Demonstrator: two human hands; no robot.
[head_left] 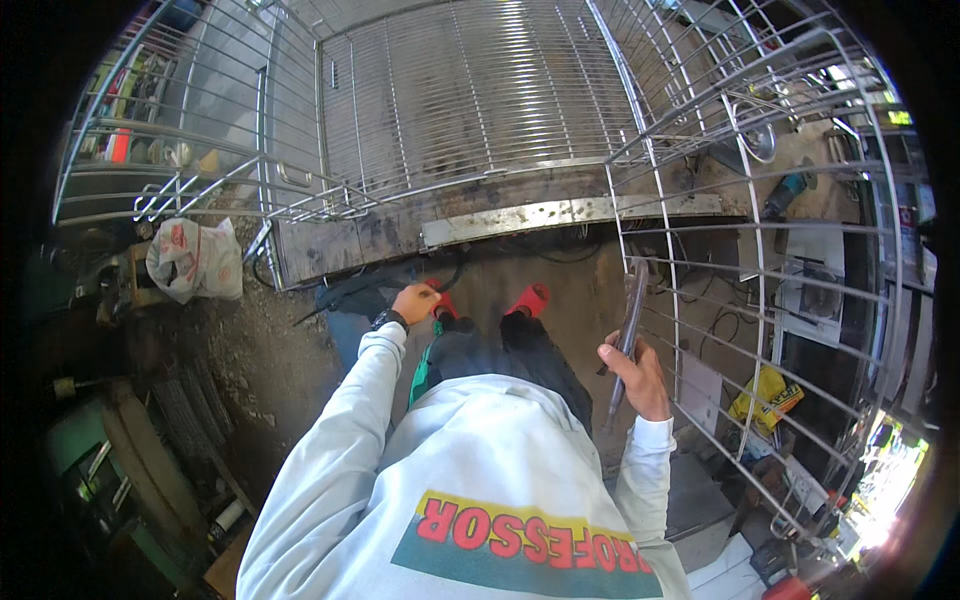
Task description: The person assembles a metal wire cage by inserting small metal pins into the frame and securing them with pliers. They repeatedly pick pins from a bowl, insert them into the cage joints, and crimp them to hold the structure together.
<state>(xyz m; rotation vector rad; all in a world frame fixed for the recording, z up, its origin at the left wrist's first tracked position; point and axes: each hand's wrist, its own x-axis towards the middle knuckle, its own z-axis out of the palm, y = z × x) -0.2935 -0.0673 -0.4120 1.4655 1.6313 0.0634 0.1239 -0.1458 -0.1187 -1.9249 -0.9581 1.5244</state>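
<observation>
Right hand point(647, 382) grips long metal tool point(632, 308); left hand point(415, 303) curled, near tabletop point(318, 246) edge. Wire rack point(490, 172) on tabletop.

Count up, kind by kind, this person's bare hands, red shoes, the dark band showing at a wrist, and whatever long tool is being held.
Bare hands, left hand and right hand: 2
Red shoes: 2
Dark wristband: 1
Long metal tool: 1
Total: 6

Head view, one: wide fisheye, worn at head height, facing steeply down. Nearest: sweatshirt point(500, 425), lower edge. Midway: left hand point(413, 303), right hand point(645, 380). Farther: feet point(533, 299), floor point(585, 330). Upper part: desk point(390, 235), rack point(490, 172). Straight edges bow.
</observation>
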